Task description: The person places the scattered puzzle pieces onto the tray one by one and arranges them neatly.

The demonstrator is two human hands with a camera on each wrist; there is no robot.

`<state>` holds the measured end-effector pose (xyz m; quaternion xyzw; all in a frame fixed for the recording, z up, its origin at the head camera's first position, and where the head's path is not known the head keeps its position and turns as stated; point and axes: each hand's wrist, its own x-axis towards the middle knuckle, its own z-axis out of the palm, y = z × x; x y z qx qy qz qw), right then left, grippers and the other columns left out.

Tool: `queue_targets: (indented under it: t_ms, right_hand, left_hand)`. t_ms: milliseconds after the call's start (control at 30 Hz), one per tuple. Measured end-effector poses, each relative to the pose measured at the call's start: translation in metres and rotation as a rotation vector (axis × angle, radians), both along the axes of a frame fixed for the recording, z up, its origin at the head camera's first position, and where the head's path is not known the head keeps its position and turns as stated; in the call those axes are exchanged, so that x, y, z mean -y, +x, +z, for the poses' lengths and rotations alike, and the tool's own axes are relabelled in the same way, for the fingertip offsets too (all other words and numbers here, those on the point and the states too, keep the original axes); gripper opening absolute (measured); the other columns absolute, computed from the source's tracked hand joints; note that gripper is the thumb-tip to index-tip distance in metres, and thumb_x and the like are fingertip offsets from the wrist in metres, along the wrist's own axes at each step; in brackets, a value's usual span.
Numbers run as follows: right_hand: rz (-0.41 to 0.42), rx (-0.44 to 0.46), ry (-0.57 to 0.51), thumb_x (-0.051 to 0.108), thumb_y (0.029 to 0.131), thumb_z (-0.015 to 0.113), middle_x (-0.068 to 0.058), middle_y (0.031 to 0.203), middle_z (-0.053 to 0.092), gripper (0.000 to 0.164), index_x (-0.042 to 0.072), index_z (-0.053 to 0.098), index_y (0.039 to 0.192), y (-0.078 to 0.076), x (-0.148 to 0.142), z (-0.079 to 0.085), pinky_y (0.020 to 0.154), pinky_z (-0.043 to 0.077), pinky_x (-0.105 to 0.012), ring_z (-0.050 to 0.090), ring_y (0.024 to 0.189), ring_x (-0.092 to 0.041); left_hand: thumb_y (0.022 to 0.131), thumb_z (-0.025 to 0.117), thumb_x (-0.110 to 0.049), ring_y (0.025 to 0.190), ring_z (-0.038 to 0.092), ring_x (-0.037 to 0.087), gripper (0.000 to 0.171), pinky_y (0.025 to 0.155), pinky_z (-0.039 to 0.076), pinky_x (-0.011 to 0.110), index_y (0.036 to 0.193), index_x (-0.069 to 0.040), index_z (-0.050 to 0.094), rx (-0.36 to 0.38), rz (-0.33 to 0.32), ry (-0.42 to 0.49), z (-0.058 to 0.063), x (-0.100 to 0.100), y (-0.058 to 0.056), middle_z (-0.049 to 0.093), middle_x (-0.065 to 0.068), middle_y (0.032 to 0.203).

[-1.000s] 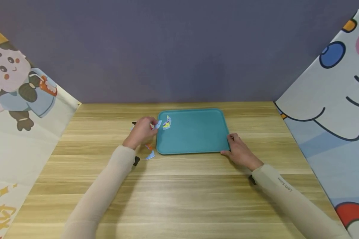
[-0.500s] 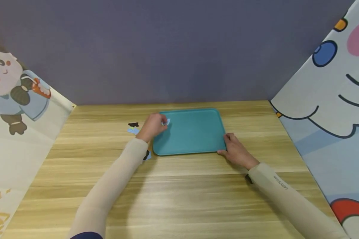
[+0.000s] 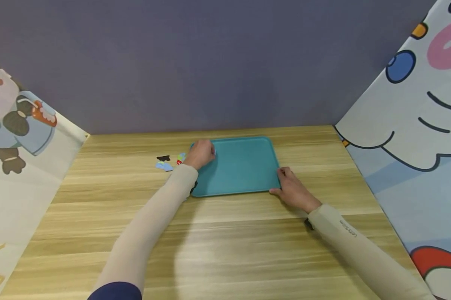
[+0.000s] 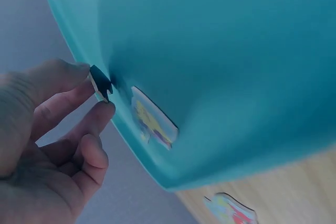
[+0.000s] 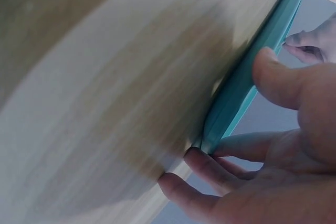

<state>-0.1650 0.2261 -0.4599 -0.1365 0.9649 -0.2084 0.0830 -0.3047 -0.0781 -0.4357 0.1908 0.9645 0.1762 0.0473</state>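
My left hand is over the left end of a teal tray. Between thumb and fingertips it pinches a small, thin puzzle piece, dark on the side facing the left wrist camera, close by the tray's rim. Another puzzle piece, yellow, purple and pale blue, lies on the tray beside it; in the head view the hand hides it. My right hand holds the tray's near right corner, thumb on the front edge and fingers along the right side.
Left of the tray, loose puzzle pieces lie on the wooden table: a black one, a light blue one and a red and green one. A grey wall rises behind the table, with cartoon-printed panels at both sides.
My left hand has carried the pinched piece rightward from beside the tray to over its left end, covering the piece lying there. My right hand stays at the tray's corner; the head view has shifted slightly.
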Motion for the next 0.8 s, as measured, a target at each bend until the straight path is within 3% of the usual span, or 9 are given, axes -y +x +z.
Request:
queue_targets:
  t_ms: [300, 500, 800]
  right_hand:
    - [0.001, 0.005, 0.011, 0.025, 0.093, 0.061, -0.033, 0.140, 0.022, 0.076, -0.019, 0.019, 0.140, 0.000, 0.002, 0.000, 0.104, 0.028, -0.052, 0.026, 0.130, -0.044]
    - [0.007, -0.002, 0.010, 0.024, 0.093, 0.062, -0.034, 0.139, 0.022, 0.077, -0.019, 0.020, 0.140, 0.000, 0.005, 0.001, 0.104, 0.028, -0.052, 0.026, 0.129, -0.044]
    - [0.011, -0.003, 0.010, 0.023, 0.093, 0.061, -0.033, 0.139, 0.021, 0.076, -0.019, 0.019, 0.140, 0.001, 0.002, 0.000, 0.103, 0.029, -0.053, 0.026, 0.129, -0.045]
  left_hand:
    - [0.081, 0.068, -0.010, 0.074, 0.058, 0.022, 0.006, 0.068, 0.049, 0.035, 0.077, -0.006, 0.070, 0.010, 0.012, -0.042, -0.001, -0.012, -0.002, 0.064, 0.006, 0.080]
    - [0.081, 0.065, -0.008, 0.074, 0.059, 0.022, 0.006, 0.068, 0.049, 0.035, 0.079, -0.006, 0.070, 0.010, 0.013, -0.065, -0.001, -0.010, 0.001, 0.065, 0.006, 0.081]
    - [0.086, 0.067, -0.013, 0.087, 0.062, 0.023, 0.013, 0.076, 0.050, 0.036, 0.094, -0.005, 0.073, 0.010, -0.025, -0.012, 0.002, -0.008, 0.010, 0.068, 0.007, 0.095]
